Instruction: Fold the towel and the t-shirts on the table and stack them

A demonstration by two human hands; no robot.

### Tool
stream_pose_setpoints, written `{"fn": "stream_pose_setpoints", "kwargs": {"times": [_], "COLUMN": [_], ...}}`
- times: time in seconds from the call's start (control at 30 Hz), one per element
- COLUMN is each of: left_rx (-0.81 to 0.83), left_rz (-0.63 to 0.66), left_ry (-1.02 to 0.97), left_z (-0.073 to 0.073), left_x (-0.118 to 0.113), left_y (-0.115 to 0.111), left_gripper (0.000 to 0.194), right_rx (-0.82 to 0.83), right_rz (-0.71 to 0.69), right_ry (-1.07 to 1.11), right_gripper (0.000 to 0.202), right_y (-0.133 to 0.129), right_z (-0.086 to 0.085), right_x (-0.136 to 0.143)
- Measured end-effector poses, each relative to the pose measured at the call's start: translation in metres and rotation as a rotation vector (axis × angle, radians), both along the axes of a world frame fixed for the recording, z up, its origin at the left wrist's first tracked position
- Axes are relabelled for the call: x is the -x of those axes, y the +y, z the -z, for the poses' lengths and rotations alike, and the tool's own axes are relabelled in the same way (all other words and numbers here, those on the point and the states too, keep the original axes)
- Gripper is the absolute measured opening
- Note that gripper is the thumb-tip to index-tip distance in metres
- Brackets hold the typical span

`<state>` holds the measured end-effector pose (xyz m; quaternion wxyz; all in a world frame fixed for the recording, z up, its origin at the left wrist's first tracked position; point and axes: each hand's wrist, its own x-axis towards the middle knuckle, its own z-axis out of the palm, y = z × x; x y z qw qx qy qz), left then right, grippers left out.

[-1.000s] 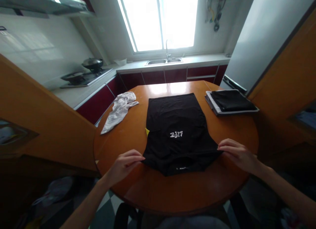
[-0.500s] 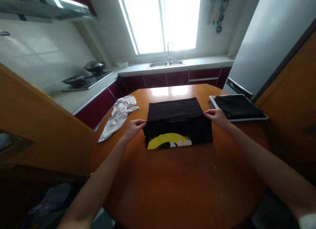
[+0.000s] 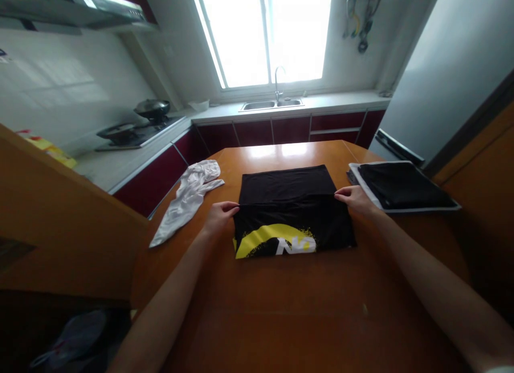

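A black T-shirt (image 3: 289,211) with a yellow arc and white lettering lies folded on the wooden table (image 3: 281,308). My left hand (image 3: 219,215) pinches the left end of its upper folded edge. At the right end of that same edge, my right hand (image 3: 355,198) grips the cloth between thumb and fingers. The edge is stretched between both hands, across the middle of the shirt. Behind it, a plain black part of the cloth lies flat. The underside of the fold is hidden.
A crumpled white garment (image 3: 188,196) lies at the table's left. On the right is a stack of folded clothes (image 3: 401,185), black on top. Beyond the table stand a counter with a sink (image 3: 273,104), a stove with pans (image 3: 152,109) and a fridge (image 3: 445,73).
The held edge has come slightly nearer and lower, and more of the white lettering shows on the front flap. Both hands keep their pinch. The view has shifted a little.
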<state>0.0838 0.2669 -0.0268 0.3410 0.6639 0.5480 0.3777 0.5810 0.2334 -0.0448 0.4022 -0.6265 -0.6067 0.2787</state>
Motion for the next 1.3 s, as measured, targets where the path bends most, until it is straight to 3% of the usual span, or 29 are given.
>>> {"fn": "stream_pose_setpoints", "kwargs": {"times": [0.2,0.33,0.43,0.5,0.63,0.73,0.83,0.9,1.13,1.3], "left_rx": [-0.068,-0.216,-0.394,-0.428,-0.43,-0.397,-0.38,-0.382,-0.3,-0.315], "left_rz": [0.037,0.013,0.082,0.186,0.374,0.388,0.338,0.297,0.247,0.278], "left_ry": [0.149,0.308,0.427,0.49,0.647,0.752,0.821,0.845,0.895,0.885], "left_z": [0.017,0.012,0.003,0.0,0.007,0.021,0.035,0.04,0.039,0.04], "left_x": [0.004,-0.004,-0.033,-0.058,-0.099,-0.11,-0.107,-0.101,-0.09,-0.079], "left_y": [0.002,-0.005,-0.023,-0.041,-0.073,-0.088,-0.097,-0.102,-0.111,-0.122], "left_gripper": [0.039,0.037,0.036,0.037,0.042,0.051,0.06,0.065,0.074,0.074], "right_rx": [0.022,-0.009,0.009,0.017,-0.149,-0.284,-0.236,-0.15,0.006,0.021], "right_rz": [-0.007,0.015,0.068,0.147,0.312,0.131,-0.132,-0.176,-0.02,0.051], "right_ry": [-0.063,-0.123,-0.227,-0.336,-0.589,-0.625,-0.722,-0.782,-0.829,-0.796], "right_gripper": [0.016,0.016,0.015,0.018,0.031,0.04,0.054,0.062,0.067,0.067], "right_y": [0.004,0.003,0.003,-0.001,-0.024,-0.055,-0.082,-0.093,-0.1,-0.104], "right_z": [0.011,0.015,0.012,0.007,-0.003,0.002,0.017,0.028,0.046,0.05], "right_x": [0.005,0.007,0.008,0.014,0.055,0.104,0.133,0.13,0.063,0.055]}}
